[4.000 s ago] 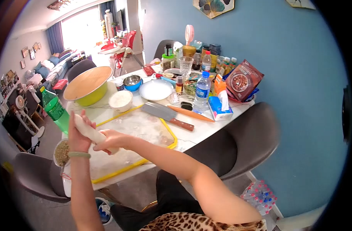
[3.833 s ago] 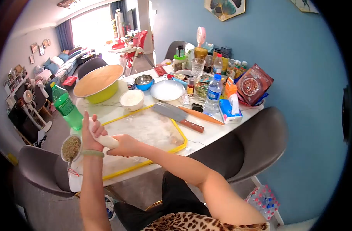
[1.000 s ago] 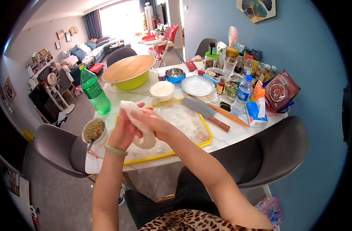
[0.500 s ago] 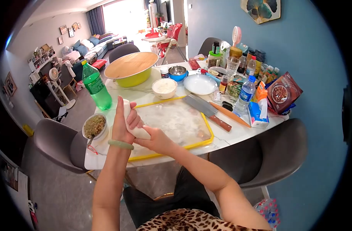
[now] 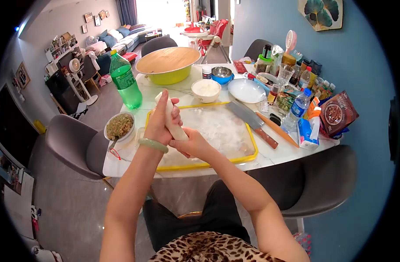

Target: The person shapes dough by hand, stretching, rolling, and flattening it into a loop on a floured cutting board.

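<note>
A thick white roll of dough (image 5: pixel 171 120) is held in the air above the left part of a floured board (image 5: pixel 217 131) with a yellow rim. Its upper part lies in my left hand (image 5: pixel 161 120), fingers wrapped round it and thumb pointing up. My right hand (image 5: pixel 192 143) grips the lower end between thumb and fingers. A green bracelet (image 5: pixel 153 145) is on my left wrist. Left of my hands is a bowl of chopped filling (image 5: pixel 120 126) with a spoon in it. Behind the board stands a bowl of white flour (image 5: pixel 206 89).
A cleaver (image 5: pixel 248 117) lies across the board's right corner, beside an orange pointed object (image 5: pixel 276 129). Farther back are a white plate (image 5: pixel 246 91), a covered green basin (image 5: pixel 169 65) and a green bottle (image 5: pixel 125 81). Bottles, a tissue pack (image 5: pixel 308 133) and packets crowd the right; chairs flank the table.
The view has swung to the right and things appear lower in it. The dough, sagging in a loop one second ago, is now a straighter roll between both hands.
</note>
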`<control>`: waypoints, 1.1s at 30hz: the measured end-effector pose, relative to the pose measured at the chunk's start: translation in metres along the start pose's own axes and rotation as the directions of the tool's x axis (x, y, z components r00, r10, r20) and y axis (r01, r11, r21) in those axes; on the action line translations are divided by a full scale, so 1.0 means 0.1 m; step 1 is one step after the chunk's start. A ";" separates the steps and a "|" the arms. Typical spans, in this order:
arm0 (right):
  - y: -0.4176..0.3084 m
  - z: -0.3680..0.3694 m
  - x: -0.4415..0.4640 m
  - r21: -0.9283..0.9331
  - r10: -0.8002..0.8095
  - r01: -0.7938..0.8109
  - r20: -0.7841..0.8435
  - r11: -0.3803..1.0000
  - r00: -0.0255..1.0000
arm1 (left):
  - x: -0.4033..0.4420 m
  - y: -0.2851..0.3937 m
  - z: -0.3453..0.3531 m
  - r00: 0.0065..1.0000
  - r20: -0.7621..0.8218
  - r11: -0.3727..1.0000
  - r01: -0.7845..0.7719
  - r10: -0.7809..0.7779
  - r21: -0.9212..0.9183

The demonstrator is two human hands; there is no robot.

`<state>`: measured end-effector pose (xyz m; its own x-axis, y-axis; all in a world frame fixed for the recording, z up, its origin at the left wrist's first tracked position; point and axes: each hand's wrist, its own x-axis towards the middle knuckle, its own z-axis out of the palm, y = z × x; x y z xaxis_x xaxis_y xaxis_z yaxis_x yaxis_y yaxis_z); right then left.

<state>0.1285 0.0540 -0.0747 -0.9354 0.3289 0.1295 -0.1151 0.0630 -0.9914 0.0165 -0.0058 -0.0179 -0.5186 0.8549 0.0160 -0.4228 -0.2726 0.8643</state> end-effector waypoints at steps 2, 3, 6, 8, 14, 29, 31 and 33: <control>0.01 0.00 -0.03 -0.054 0.013 -0.013 -0.003 0.998 1.000 | 0.06 -0.01 -0.13 0.996 0.088 0.997 0.037 -0.032 -0.061; -0.01 -0.01 -0.02 -0.112 0.020 -0.021 -0.012 0.994 1.000 | 0.12 -0.01 -0.20 0.981 0.185 0.990 0.077 -0.054 -0.117; -0.16 -0.04 0.02 -0.180 0.042 -0.041 0.003 0.983 0.999 | 0.25 -0.01 -0.35 0.955 0.294 0.981 0.094 -0.041 -0.169; -0.28 -0.11 0.20 -0.045 0.011 -0.010 0.014 0.999 1.000 | 0.06 0.11 -0.05 0.961 0.276 0.988 0.041 0.003 -0.152; -0.43 -0.22 0.30 0.398 -0.106 0.015 0.206 0.917 0.973 | 0.07 0.19 -0.16 0.890 0.455 0.974 -0.099 -0.006 0.206; 0.04 -0.15 0.08 -0.412 -0.312 0.243 -0.108 0.878 0.944 | 0.23 -0.03 -0.18 0.972 0.222 0.954 0.137 -0.077 -0.267; -0.21 -0.23 0.17 -0.218 -0.014 -0.019 -0.148 0.976 0.989 | 0.09 -0.02 -0.07 0.979 0.198 0.972 0.092 -0.049 -0.214; -0.35 -0.36 0.32 0.024 -0.152 0.152 -0.001 0.988 0.988 | 0.14 -0.19 -0.15 0.895 0.444 0.998 -0.058 0.045 0.016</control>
<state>0.1143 0.0962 -0.0348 -0.9067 0.3169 0.2783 -0.2636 0.0892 -0.9605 0.0061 0.0046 -0.0412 -0.1526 0.9489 0.2764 -0.3804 -0.3145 0.8697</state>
